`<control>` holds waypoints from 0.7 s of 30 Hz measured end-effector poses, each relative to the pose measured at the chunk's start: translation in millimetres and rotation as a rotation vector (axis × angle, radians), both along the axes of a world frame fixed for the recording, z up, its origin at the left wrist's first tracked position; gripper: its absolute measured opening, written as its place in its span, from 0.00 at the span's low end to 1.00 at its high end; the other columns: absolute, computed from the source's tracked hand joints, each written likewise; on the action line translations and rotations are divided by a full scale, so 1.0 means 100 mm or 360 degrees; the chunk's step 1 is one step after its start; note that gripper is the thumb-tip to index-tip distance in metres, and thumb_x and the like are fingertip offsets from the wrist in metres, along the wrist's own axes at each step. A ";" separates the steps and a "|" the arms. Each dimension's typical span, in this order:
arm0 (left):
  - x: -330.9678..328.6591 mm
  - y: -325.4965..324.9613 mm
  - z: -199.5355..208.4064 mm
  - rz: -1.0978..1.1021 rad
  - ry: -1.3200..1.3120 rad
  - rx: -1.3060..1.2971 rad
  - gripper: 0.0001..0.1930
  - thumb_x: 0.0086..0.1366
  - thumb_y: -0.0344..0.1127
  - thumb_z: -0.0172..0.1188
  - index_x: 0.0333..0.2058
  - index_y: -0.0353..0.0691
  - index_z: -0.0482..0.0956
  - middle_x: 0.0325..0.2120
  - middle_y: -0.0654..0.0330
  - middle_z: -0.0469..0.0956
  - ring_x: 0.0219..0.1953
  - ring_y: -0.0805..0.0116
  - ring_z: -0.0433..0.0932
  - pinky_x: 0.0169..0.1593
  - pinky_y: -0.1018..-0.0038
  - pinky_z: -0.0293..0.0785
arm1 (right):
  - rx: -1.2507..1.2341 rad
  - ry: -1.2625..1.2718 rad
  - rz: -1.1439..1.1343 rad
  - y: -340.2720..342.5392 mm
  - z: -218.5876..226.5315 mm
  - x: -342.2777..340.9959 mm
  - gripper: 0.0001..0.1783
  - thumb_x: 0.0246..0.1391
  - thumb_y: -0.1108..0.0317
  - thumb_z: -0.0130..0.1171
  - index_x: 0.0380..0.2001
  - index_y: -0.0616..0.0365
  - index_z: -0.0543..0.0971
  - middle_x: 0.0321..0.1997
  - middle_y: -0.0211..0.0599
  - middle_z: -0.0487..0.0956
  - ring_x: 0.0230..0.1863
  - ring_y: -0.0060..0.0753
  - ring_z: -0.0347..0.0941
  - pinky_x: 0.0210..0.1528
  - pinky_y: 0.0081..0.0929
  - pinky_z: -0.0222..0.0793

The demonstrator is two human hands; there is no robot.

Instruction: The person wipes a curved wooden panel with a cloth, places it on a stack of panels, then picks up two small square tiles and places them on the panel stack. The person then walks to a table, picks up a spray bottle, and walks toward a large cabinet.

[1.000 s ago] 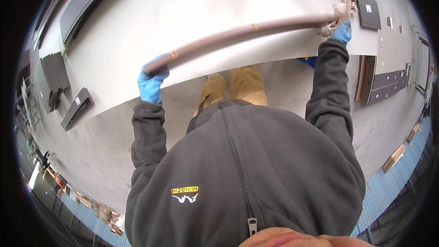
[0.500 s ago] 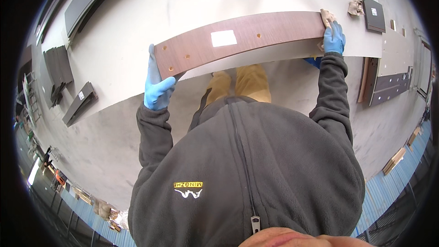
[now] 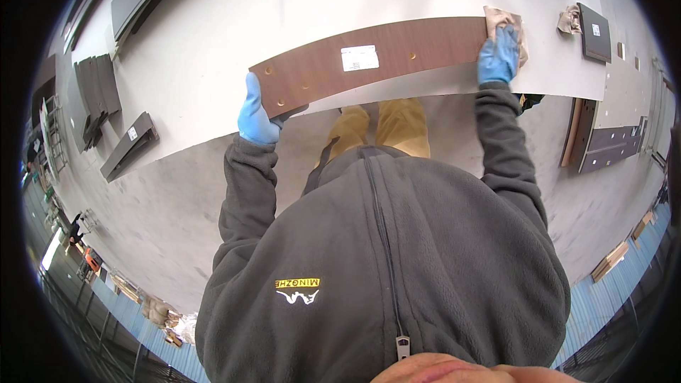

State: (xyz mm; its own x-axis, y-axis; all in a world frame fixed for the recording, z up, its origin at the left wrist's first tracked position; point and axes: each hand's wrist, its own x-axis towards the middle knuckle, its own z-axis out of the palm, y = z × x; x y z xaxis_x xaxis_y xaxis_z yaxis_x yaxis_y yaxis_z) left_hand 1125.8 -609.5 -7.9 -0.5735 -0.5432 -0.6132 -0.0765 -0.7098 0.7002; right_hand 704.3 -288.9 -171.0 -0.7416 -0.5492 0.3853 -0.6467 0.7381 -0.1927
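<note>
A reddish-brown wood-grain panel (image 3: 312,64) with a white label (image 3: 360,58) and several round holes lies across in front of me, bowed by the lens. My left hand (image 3: 258,115), in a blue glove, grips its left end, thumb up along the edge and the other fingers curled out of sight beneath. At the opposite end my right hand (image 3: 499,57), gloved as well, holds a crumpled beige cloth (image 3: 520,27) against the panel's short edge. The cloth sticks out past the fingers.
The panel is over a white-topped table (image 3: 206,92). Dark boards (image 3: 98,96) are stacked at the left, with a smaller dark piece (image 3: 131,145) near the edge. To the right lie a dark board (image 3: 594,32) and another crumpled cloth (image 3: 569,20). More panels (image 3: 603,147) stand beyond the right end.
My right hand has moved slightly left, and more of the cloth shows around it. The left hand keeps its grip on the panel's end. The whole view has shifted a little.
</note>
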 end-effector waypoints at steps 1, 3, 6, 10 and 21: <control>0.03 -0.04 0.03 -0.0022 0.0054 0.0000 0.41 0.74 0.66 0.47 0.67 0.32 0.60 0.54 0.41 0.76 0.52 0.51 0.83 0.49 0.56 0.89 | -0.0123 -0.0076 0.0127 0.12 0.03 -0.29 0.24 0.67 0.56 0.52 0.60 0.59 0.77 0.66 0.55 0.75 0.69 0.50 0.69 0.71 0.47 0.62; 0.09 -0.14 0.05 -0.0008 -0.0055 -0.0081 0.39 0.75 0.64 0.49 0.66 0.32 0.62 0.55 0.43 0.76 0.52 0.51 0.83 0.49 0.56 0.88 | 0.0565 -0.0230 -0.0203 0.44 0.10 -0.99 0.22 0.67 0.58 0.54 0.56 0.60 0.79 0.60 0.52 0.79 0.63 0.45 0.76 0.66 0.40 0.70; 0.22 -0.25 0.02 0.0038 -0.0071 -0.0100 0.38 0.74 0.64 0.51 0.66 0.34 0.64 0.57 0.45 0.75 0.57 0.52 0.80 0.56 0.54 0.84 | 0.1583 -0.0374 -0.0647 0.92 0.12 -1.74 0.21 0.67 0.57 0.55 0.55 0.59 0.79 0.57 0.48 0.80 0.60 0.42 0.77 0.63 0.36 0.72; 0.38 -0.22 -0.05 0.0082 -0.0029 -0.0013 0.45 0.72 0.70 0.47 0.69 0.34 0.59 0.61 0.44 0.71 0.63 0.51 0.74 0.65 0.51 0.76 | 0.0873 -0.0186 -0.0556 0.81 0.04 -1.57 0.21 0.67 0.57 0.53 0.55 0.59 0.79 0.53 0.47 0.81 0.55 0.44 0.77 0.59 0.38 0.73; 0.28 0.31 -0.16 -0.0096 0.0253 0.0088 0.59 0.61 0.87 0.34 0.73 0.40 0.55 0.68 0.50 0.64 0.68 0.53 0.68 0.69 0.57 0.68 | 0.0278 -0.0563 0.1631 -2.14 1.39 3.08 0.31 0.54 0.58 0.62 0.61 0.56 0.74 0.67 0.46 0.70 0.70 0.52 0.64 0.74 0.55 0.54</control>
State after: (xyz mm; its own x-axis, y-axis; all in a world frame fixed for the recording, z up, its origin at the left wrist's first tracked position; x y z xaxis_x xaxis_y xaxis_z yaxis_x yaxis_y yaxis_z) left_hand 1153.7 -578.9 -23.8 -0.6963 -0.4727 -0.5400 -0.0116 -0.7450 0.6670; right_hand 1012.5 -503.1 -32.4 0.0444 -0.9942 0.0979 -0.8974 -0.0827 -0.4335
